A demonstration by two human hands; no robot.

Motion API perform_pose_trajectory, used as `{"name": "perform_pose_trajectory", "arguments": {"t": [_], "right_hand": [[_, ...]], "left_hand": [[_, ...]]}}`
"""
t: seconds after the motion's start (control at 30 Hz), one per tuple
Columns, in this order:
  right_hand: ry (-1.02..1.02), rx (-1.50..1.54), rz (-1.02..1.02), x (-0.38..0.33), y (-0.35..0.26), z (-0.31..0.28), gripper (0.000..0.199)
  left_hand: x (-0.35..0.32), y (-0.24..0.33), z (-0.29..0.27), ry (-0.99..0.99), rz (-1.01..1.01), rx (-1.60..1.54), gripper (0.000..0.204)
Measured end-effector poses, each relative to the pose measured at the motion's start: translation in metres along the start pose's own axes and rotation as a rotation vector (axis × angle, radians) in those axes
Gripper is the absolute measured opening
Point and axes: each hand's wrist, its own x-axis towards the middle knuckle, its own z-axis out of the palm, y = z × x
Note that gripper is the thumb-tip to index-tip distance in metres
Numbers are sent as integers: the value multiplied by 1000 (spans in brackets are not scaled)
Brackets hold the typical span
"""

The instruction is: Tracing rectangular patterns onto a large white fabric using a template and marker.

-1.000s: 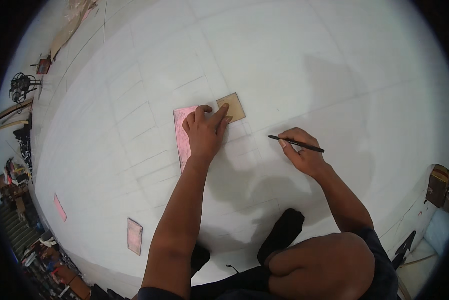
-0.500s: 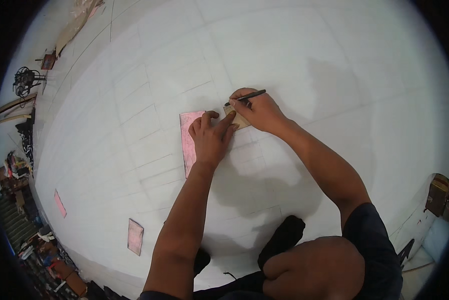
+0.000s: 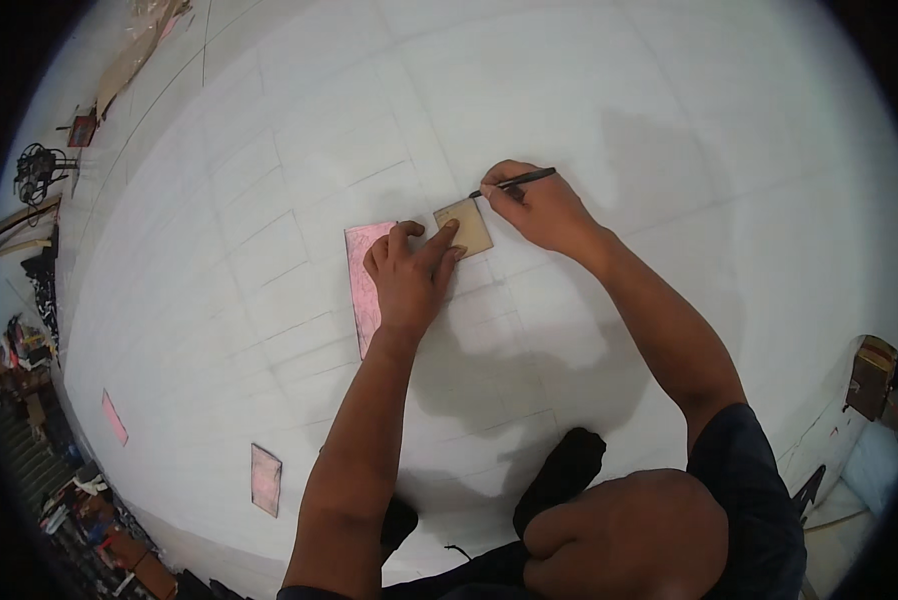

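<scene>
A small tan square card (image 3: 476, 232) lies flat on a large white sheet (image 3: 669, 330) that has faint pencil lines. My left hand (image 3: 409, 280) presses the card down with its index fingertip and thumb, its fingers spread. The other fingers of that hand rest over a pink rectangular piece (image 3: 363, 268) with a dark outline, left of the card. My right hand (image 3: 544, 208) grips a slim black pen (image 3: 531, 178) between thumb and fingers. The pen's tip is at the card's upper right corner.
Two smaller pink pieces (image 3: 266, 480) (image 3: 115, 417) lie at the lower left. My dark-covered foot (image 3: 559, 480) rests on the sheet near me. Clutter (image 3: 99, 520) lines the left edge, with a black wiry object (image 3: 39, 172) above it. A brown box (image 3: 872, 378) stands at the far right.
My right hand and the pen have moved right along the card's top edge, uncovering more of the card. My left hand stays on the card.
</scene>
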Motion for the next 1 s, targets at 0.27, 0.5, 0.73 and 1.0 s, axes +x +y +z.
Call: {"name": "perform_pose_trajectory", "arguments": {"t": [0.27,0.5,0.73,1.0], "right_hand": [[97,-53,-57,-9,10,7,19],[14,-521,-609,-55,16,17,14],[259,16,-452,-63,0,-13,11],[191,2,-336,-62,24,-7,11]], "left_hand": [[1,4,2,-9,-8,-13,33],[0,3,-1,-9,-6,-12,32],[4,2,1,18,10,-5,30],[60,-18,5,102,70,54,29]]}}
